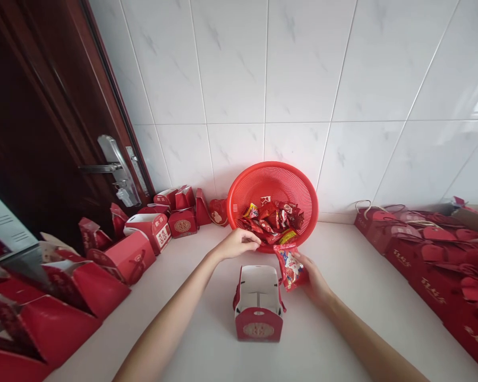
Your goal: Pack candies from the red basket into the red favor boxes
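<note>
Several wrapped snack packets (269, 220) lie inside a red plastic basket (271, 183) that leans tilted against the wall. At its front left rim is my left hand (239, 244), fingers loosely curved with a small gap to the thumb and nothing seen between them. My right hand (313, 278) grips a red snack packet with a colourful print (290, 267), held just right of the small carton. That red gift box (258, 323) stands upright on the white surface between my forearms, its top open and its white inside showing no contents.
Along the left stand several red gift boxes (87, 281), some with flaps up. On the right is a long row of red bags with rope handles (414, 265). A tiled wall (239, 90) closes the back; a dark door (56, 106) with a metal handle is at left.
</note>
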`<state>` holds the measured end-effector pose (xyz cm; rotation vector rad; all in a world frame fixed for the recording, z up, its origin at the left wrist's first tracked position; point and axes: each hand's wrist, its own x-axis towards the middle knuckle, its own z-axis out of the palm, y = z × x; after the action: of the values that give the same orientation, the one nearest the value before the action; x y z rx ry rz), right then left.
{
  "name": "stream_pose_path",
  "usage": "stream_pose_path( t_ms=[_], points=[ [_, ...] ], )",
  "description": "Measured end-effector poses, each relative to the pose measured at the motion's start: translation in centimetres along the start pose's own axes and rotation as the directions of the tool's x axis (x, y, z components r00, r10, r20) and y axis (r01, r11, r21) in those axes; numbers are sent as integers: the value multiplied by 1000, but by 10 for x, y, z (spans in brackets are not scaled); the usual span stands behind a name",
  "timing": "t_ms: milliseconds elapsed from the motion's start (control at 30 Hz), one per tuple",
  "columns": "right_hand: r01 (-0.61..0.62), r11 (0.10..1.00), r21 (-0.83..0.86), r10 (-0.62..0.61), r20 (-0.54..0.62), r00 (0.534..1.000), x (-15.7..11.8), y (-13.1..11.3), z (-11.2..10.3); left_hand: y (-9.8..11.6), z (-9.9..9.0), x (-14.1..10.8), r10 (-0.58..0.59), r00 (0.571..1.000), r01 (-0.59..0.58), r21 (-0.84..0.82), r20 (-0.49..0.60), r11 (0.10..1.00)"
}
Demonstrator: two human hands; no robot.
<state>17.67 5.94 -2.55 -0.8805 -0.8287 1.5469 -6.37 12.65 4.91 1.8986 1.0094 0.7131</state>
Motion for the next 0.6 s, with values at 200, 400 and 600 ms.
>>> stream_pose_path(
  t_ms=[200, 400, 600],
  points=[
    [3, 1000, 15, -4, 59, 998, -2, -1, -2, 1, -6, 4, 82, 976, -59, 118, -200, 991],
    [4, 1000, 17, -5, 57, 998, -3, -1, 0, 7, -22, 29, 116, 905, 72, 417, -408, 906],
    [16, 1000, 17, -17, 62, 998, -2, 0, 1, 8, -37, 69, 10, 901, 239, 515, -433, 823]
  ],
)
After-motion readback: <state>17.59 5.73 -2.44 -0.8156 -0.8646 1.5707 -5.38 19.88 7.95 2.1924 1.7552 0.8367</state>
